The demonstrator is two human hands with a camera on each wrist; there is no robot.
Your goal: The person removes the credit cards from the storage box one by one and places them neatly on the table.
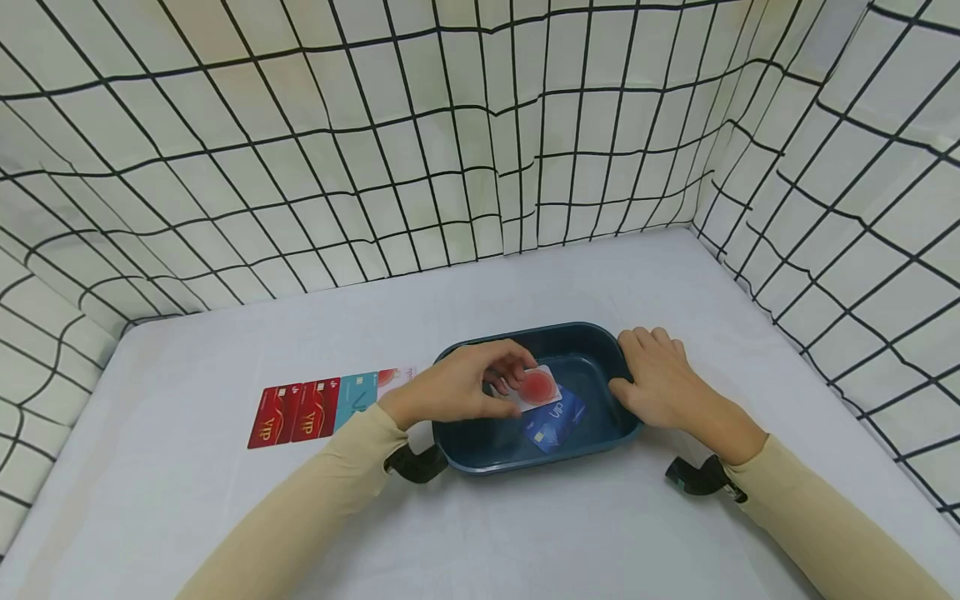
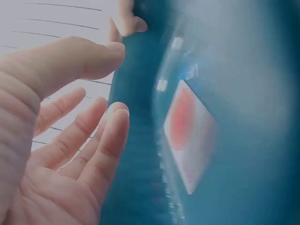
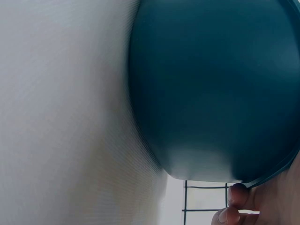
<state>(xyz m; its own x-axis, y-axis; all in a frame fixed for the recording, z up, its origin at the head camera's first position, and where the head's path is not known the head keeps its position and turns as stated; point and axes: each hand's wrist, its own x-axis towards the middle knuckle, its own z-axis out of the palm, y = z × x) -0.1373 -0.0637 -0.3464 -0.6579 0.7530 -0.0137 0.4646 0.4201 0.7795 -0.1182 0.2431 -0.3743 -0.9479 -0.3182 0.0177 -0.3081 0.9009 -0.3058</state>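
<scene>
A dark blue tray (image 1: 577,327) stands in the middle of the table. In it lie a blue VIP card (image 1: 557,419) and, on top, a white card with a red disc (image 1: 537,387). My left hand (image 1: 495,385) hovers over the tray's left part, fingertips next to the white card. In the left wrist view the left hand (image 2: 112,89) has thumb and fingers spread and holds nothing, and the white card (image 2: 190,133) lies apart from them. My right hand (image 1: 633,362) grips the tray's right rim, thumb inside, and its fingertips (image 3: 236,197) curl over the tray (image 3: 211,93).
A row of cards lies on the white table (image 1: 225,517) left of the tray: two red VIP cards (image 1: 292,412), a teal card (image 1: 356,398) and a white one partly behind my left hand. Checked cloth walls (image 1: 450,125) close off the back and sides.
</scene>
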